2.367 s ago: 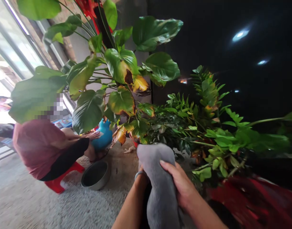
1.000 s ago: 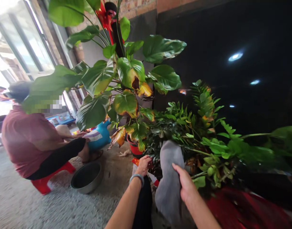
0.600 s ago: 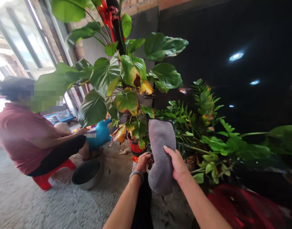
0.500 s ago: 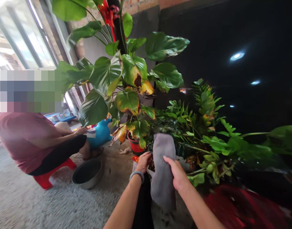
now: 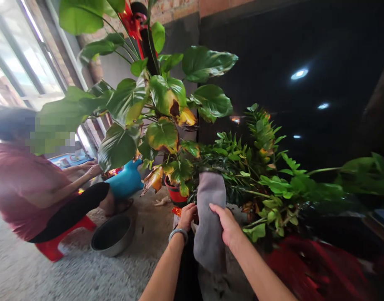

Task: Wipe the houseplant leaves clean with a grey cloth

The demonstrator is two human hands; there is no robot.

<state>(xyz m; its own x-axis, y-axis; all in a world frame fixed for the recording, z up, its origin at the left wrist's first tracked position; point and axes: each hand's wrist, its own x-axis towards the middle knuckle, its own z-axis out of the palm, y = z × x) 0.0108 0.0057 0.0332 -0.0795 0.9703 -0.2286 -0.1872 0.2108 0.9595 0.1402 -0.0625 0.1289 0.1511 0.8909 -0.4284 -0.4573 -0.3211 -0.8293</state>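
Note:
A long grey sock (image 5: pixel 209 225) stands upright and flat in front of me, its rounded end at the top. My right hand (image 5: pixel 227 223) grips its right edge, thumb across the front and the other fingers hidden behind. My left hand (image 5: pixel 187 216), with a bangle on the wrist, is at the sock's left edge. Its fingers are curled and closed, the tips partly hidden behind the sock, and what they hold cannot be made out. Something pale shows just below those fingers.
At left a person (image 5: pixel 31 184) sits on a red stool (image 5: pixel 50 248), near a grey basin (image 5: pixel 112 236) on the concrete floor. A large leafy plant (image 5: pixel 163 133) in a red pot (image 5: pixel 176 194) stands ahead. Lower right lies a red bag-like thing (image 5: pixel 317 267).
The view has shifted slightly, so most things appear further left. My hands keep about the same hold beside the sock. The seated person's hands have moved a little.

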